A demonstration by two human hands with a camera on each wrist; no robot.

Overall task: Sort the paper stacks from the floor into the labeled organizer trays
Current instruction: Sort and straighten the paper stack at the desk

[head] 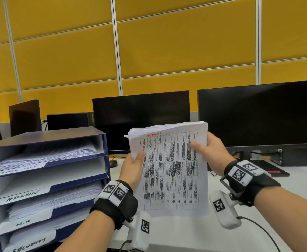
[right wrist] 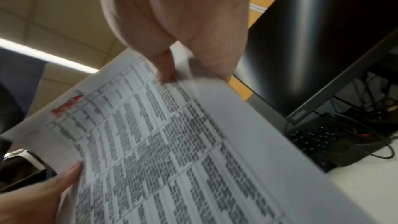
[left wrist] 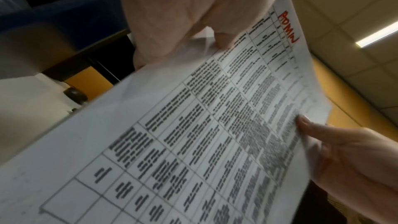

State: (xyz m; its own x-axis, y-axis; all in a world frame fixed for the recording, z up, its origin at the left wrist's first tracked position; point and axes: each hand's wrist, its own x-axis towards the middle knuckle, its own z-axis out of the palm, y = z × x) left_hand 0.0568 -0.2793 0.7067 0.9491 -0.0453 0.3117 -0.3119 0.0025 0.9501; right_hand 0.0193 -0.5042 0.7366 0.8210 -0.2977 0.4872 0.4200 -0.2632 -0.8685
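Note:
A thick paper stack (head: 170, 171), printed with a table and marked ADMIN in red at its top, stands upright above the white desk. My left hand (head: 133, 168) grips its left edge, thumb on the front sheet. My right hand (head: 212, 153) grips its right edge the same way. The left wrist view shows the paper stack (left wrist: 193, 134) close up under my left hand (left wrist: 172, 28), and the right wrist view shows the paper stack (right wrist: 183, 151) under my right hand (right wrist: 178, 43). The blue organizer (head: 40, 137) stands at the left, its ADMIN tray (head: 23, 194) holding no paper that I can see.
Other organizer trays hold paper: the top one (head: 49, 155), the H.R tray (head: 31, 220) and the bottom one. Two dark monitors (head: 141, 120) (head: 256, 115) stand behind the stack. A mouse (head: 112, 163) and a keyboard (head: 269, 169) lie on the white desk (head: 298, 186).

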